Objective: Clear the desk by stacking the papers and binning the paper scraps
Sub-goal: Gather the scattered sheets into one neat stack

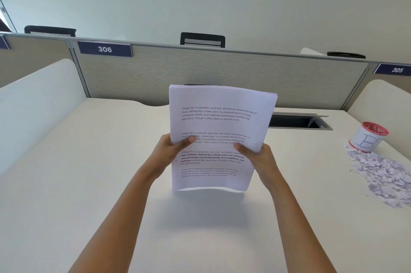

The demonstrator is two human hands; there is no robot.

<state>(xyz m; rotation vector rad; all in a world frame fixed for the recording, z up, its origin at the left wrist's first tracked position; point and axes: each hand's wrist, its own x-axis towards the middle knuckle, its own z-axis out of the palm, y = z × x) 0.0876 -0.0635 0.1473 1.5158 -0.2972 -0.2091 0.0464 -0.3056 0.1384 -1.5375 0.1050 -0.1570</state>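
Body in view: two bare hands and forearms.
I see the left hand (170, 150) and right hand (259, 155) bare, both forearms uncovered to the lower frame edge; a short thumbnail shows on each hand.

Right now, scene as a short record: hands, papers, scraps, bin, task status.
paper stack: held upright over the desk, printed side facing the camera; whether its lower edge touches the desk is unclear
left hand: grips the stack's left edge, thumb on the front
right hand: grips the stack's right edge, thumb on the front
paper scraps: loose pile on the desk, far right
bin: small white container, red rim, marked B, just behind the scraps
status: papers gathered, scraps not yet binned
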